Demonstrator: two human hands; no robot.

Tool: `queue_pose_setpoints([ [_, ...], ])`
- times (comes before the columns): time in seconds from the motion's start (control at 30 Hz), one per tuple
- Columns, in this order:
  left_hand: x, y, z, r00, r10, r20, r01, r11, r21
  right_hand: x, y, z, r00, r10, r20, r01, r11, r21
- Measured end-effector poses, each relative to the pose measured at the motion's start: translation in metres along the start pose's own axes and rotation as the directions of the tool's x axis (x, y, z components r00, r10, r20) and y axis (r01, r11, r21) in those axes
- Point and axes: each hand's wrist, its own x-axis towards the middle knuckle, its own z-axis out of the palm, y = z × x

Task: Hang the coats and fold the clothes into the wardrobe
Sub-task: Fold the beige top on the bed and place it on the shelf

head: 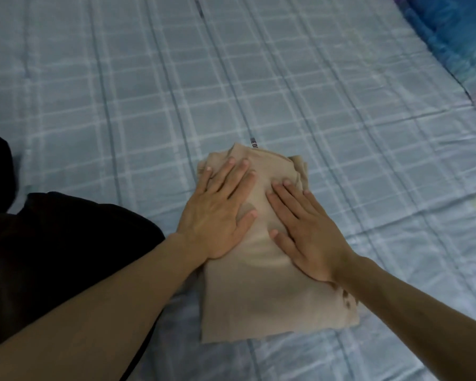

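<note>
A beige garment lies folded into a narrow stack on the bed, which is covered by a light blue checked sheet. My left hand lies flat on the stack's left upper part, fingers straight and spread. My right hand presses flat on its right side, fingers pointing up and left. Both palms rest on the cloth and neither grips it. A dark pattern shows at the stack's right edge below my right wrist.
A black garment lies heaped on the bed at the left, touching my left forearm. A blue patterned pillow sits at the far right corner. Checked sheet stretches beyond and to the right of the stack.
</note>
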Motion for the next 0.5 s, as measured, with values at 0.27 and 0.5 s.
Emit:
queue_pose_setpoints([
  [0.27,-0.003,0.008,-0.019,0.996,-0.044,0.076,0.04,0.998,0.058,-0.001,-0.008,-0.005,0.994,0.105,-0.012,-0.106,0.994,-0.034],
  [0.5,-0.043,0.028,-0.007,0.99,0.071,0.125,-0.072,0.997,-0.002,-0.044,-0.025,0.011,0.979,0.199,-0.041,-0.197,0.979,0.05],
])
